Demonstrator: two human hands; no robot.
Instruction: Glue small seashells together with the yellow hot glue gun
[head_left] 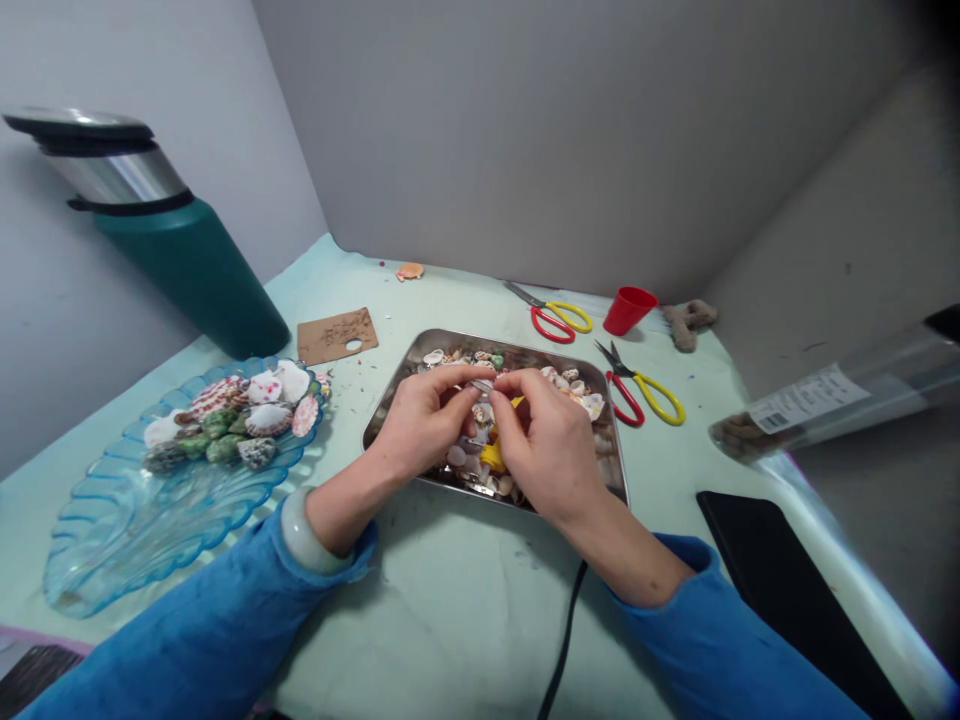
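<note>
My left hand point(427, 415) and my right hand point(546, 435) meet above a metal tray point(424, 345). Their thumbs and forefingers are closed on a small thin pale piece point(484, 386), too small to identify. Below the fingers, the tray holds many small seashells point(461, 460), white, brown and spotted. A yellow object point(493, 457) shows under my right hand, partly hidden; I cannot tell whether that hand touches it. A pale bangle point(304, 535) circles my left wrist.
Left are a blue scalloped dish point(161, 530) with larger shells point(232, 415), a green bottle point(195, 270) and a brown card point(337, 335). Scissors point(551, 312), more scissors point(645, 385), a red cup point(630, 310), a clear tube point(817, 395) and a black slab point(787, 580) lie right.
</note>
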